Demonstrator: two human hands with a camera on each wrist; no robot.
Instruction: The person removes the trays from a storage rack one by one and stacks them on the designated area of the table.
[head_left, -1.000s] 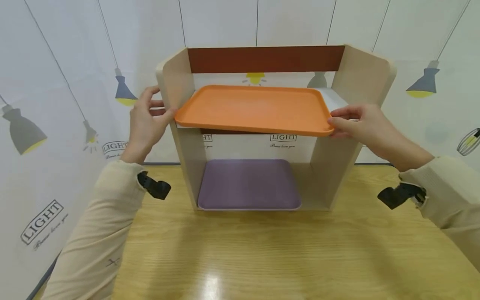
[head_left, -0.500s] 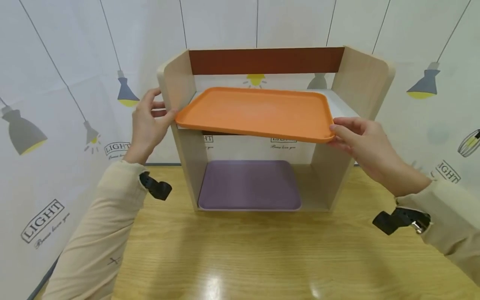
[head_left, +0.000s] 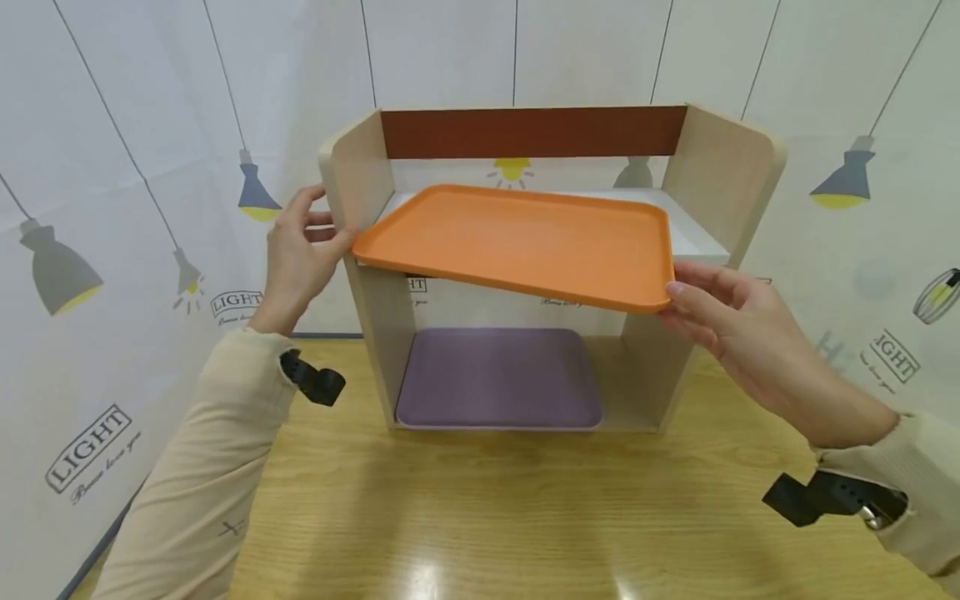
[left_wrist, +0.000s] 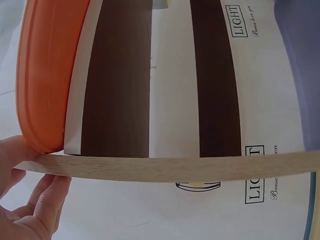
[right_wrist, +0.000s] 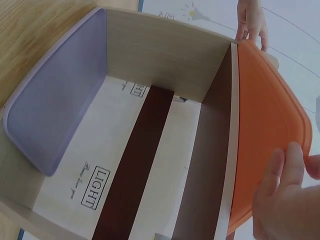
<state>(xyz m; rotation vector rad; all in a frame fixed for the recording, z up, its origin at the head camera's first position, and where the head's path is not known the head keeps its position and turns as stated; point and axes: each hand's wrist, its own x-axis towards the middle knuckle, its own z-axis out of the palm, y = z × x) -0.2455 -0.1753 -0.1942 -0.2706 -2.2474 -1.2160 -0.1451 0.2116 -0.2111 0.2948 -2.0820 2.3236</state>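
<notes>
An orange tray (head_left: 517,242) lies askew on the white upper board (head_left: 693,229) of a small wooden shelf unit (head_left: 723,167), its front right corner jutting past the board. At that corner, my right hand (head_left: 750,342) pinches the rim, thumb above and fingers underneath, as the right wrist view also shows. My left hand (head_left: 300,258) holds the unit's left side panel (head_left: 356,175); its fingers lie on the outer face and the thumb reaches the front edge beside the tray's left corner. A purple tray (head_left: 498,379) rests on the lower level, left of centre.
The unit stands on a wood-grain table (head_left: 480,517) near the wall, which has a lamp-printed covering (head_left: 585,50). A reddish-brown back rail (head_left: 532,133) spans the unit's top. Bare lower board (head_left: 626,383) shows right of the purple tray.
My right hand has drawn the orange tray's right end toward me and down, turning the tray and baring more white board. The left hand keeps its place on the side panel.
</notes>
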